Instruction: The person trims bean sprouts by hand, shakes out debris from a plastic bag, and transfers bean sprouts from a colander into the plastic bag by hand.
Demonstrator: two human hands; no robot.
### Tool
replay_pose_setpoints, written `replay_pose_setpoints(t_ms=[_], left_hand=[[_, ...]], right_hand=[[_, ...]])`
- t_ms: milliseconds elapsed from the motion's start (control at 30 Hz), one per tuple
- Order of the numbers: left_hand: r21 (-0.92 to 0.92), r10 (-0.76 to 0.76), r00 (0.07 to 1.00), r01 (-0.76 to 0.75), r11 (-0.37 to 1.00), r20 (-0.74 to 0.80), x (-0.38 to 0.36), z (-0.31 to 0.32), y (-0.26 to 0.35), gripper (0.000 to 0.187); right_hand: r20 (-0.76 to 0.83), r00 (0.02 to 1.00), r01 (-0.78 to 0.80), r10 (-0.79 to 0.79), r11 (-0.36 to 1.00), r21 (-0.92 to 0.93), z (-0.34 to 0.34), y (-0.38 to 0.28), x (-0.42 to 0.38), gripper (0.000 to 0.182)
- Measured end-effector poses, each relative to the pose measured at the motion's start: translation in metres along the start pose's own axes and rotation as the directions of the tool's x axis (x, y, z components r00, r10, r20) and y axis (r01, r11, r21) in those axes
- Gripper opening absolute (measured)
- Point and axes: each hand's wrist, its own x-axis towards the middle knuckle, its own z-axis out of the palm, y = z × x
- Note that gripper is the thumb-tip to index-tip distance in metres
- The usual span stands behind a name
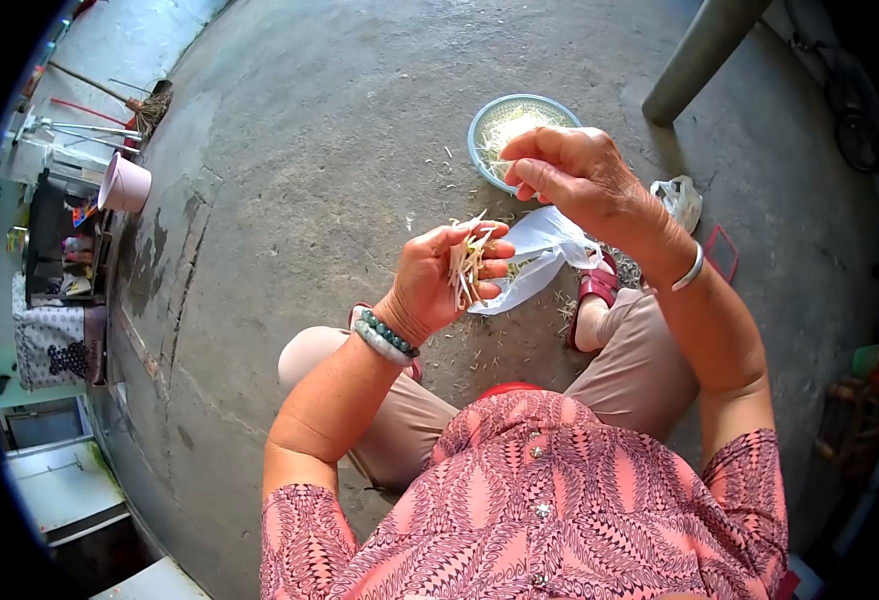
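A small bunch of bean sprouts lies across the palm of my left hand, its fingers curled loosely around them. My right hand is raised, thumb and fingertips pinched together; what they hold, if anything, is too small to make out. Partly behind that hand, a round blue colander on the floor contains pale bean sprouts. Below and between my hands, a white plastic bag lies spread open with some sprout bits in it.
Sprout scraps litter the concrete floor around my feet. To the right stand a grey post and a crumpled clear bag. A pink bucket and a broom are at the left.
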Motion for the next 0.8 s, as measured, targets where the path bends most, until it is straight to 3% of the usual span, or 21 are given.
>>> replay_pose_setpoints(t_ms=[100, 200, 233, 400, 533, 767, 800], left_hand=[[-0.031, 0.029, 0.992, -0.033, 0.999, -0.123, -0.004, 0.001, -0.005, 0.048], [-0.067, 0.048, 0.988, -0.059, 0.996, -0.150, -0.007, -0.001, -0.012, 0.047], [0.030, 0.057, 0.961, -0.051, 0.998, -0.269, -0.009, 0.010, -0.013, 0.045], [0.150, 0.094, 0.977, -0.065, 0.987, -0.193, -0.019, 0.002, -0.014, 0.043], [0.240, 0.118, 0.971, -0.067, 0.968, -0.206, -0.024, 0.001, -0.014, 0.036], [0.356, 0.091, 0.953, 0.018, 0.934, -0.288, -0.031, 0.007, -0.018, 0.032], [0.372, 0.079, 0.950, 0.041, 0.927, -0.303, -0.032, 0.008, -0.018, 0.032]], right_hand=[[-0.019, 0.997, -0.072, 0.076, 0.982, 0.174, 0.019, 0.016, 0.003, 0.023], [0.081, 0.997, -0.010, 0.015, 0.998, -0.056, 0.026, 0.038, 0.002, 0.021], [0.098, 0.995, 0.013, -0.003, 0.995, -0.097, 0.026, 0.038, 0.003, 0.020], [0.273, 0.962, 0.057, -0.007, 0.983, -0.177, 0.035, 0.039, 0.006, 0.016], [0.398, 0.913, 0.135, -0.089, 0.987, -0.090, 0.043, 0.040, 0.008, 0.018], [0.461, 0.884, -0.109, 0.082, 0.993, 0.033, 0.052, 0.033, 0.004, 0.013], [0.467, 0.883, -0.069, 0.045, 0.997, 0.034, 0.052, 0.033, 0.004, 0.012]])
